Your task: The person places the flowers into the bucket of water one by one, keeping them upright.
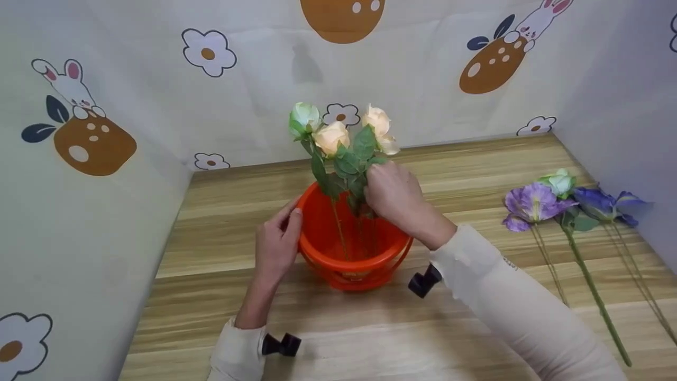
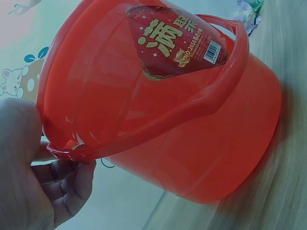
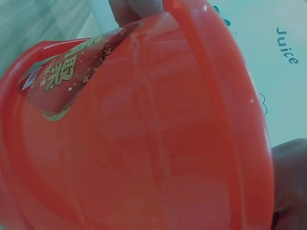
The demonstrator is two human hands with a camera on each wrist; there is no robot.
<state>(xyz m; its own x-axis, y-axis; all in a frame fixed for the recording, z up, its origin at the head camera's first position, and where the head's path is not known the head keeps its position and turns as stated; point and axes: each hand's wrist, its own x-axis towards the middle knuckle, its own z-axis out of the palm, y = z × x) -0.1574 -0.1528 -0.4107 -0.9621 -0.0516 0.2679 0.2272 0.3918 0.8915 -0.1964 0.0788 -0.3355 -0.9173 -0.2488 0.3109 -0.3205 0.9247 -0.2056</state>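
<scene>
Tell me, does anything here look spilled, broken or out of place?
Nothing stands out. The orange bucket stands upright on the wooden table, cream roses inside held by the right hand, left hand on its rim. Purple flowers lie neatly aside.

Roses point(image 1: 338, 143) in bucket point(image 1: 322, 238), table point(image 1: 222, 222) centre

Purple flowers point(image 1: 534, 203) and a pale green bud point(image 1: 560, 182) are lying on the wooden table point(image 1: 476, 164), well right. Cartoon-printed sheets point(image 1: 158, 79) are standing around it; one seems to be reading "Juice".
</scene>
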